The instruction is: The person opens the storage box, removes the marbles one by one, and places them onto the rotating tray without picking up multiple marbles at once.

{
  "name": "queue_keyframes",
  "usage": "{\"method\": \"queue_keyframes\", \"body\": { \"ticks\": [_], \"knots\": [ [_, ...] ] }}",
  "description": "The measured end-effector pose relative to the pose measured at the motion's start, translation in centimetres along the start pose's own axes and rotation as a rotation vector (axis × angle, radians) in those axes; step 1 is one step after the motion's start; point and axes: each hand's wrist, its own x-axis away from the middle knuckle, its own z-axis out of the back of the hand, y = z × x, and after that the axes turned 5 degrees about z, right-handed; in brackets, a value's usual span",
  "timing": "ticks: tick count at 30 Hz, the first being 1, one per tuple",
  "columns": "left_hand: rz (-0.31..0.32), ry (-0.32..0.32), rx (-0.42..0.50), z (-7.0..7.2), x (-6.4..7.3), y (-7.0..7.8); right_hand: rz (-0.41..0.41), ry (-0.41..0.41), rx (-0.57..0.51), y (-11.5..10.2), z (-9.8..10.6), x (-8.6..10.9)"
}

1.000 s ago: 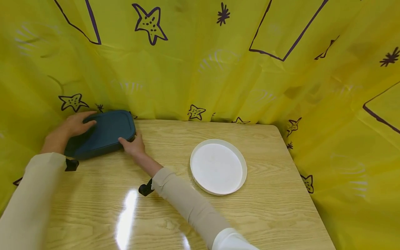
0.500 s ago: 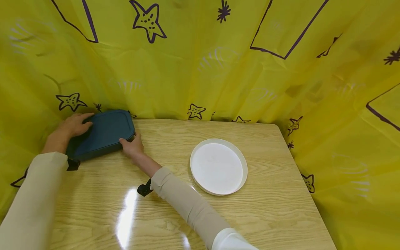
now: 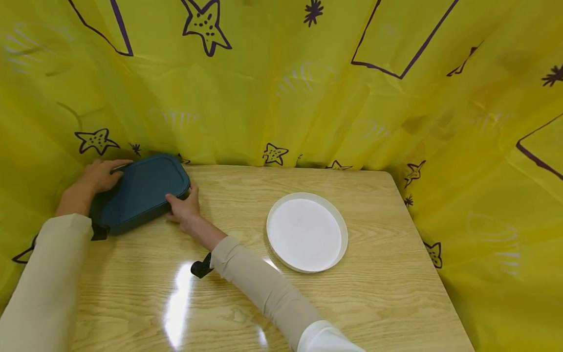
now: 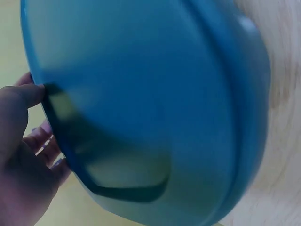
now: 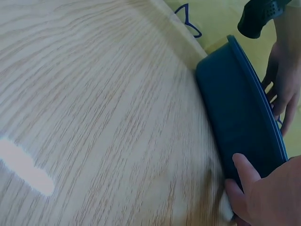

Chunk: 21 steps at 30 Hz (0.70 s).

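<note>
Left grip [image 3: 98,176] partly hidden behind a blue box [image 3: 145,190], box blurred and cropped beside that grip in left-wrist view, right grip [image 5: 270,195] cut off at right-wrist view's edge, table [image 3: 374,303] in front of both grips cropped at head view's bottom

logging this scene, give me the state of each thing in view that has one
teal lidded container: lid on, held by both hands
left hand: gripping the container's far-left edge
right hand: gripping its near right corner
white round tray: open side up on the wooden tabletop, untouched
yellow curtain: hanging, creased
</note>
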Motion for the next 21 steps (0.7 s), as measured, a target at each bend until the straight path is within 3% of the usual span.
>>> {"method": "queue_keyframes", "body": {
  "ticks": [7, 11, 15, 19, 21],
  "knots": [
    [-0.002, -0.028, 0.068, 0.1, 0.0, -0.5, -0.026, 0.001, -0.117, 0.1, -0.4, -0.2],
    [-0.050, -0.028, 0.077, 0.3, 0.0, -0.4, -0.028, 0.019, -0.175, -0.2, -0.6, -0.2],
    [-0.161, -0.030, 0.101, 0.1, 0.1, -0.8, -0.018, 0.032, -0.195, -0.3, -0.6, -0.3],
    [-0.300, 0.037, 0.131, -0.6, 0.1, -1.3, -0.016, 0.050, -0.186, -0.5, -0.5, -0.3],
    [-0.342, 0.104, 0.115, -1.1, 0.1, -1.4, -0.014, 0.061, -0.179, -0.7, -0.5, -0.3]
  ]
}}
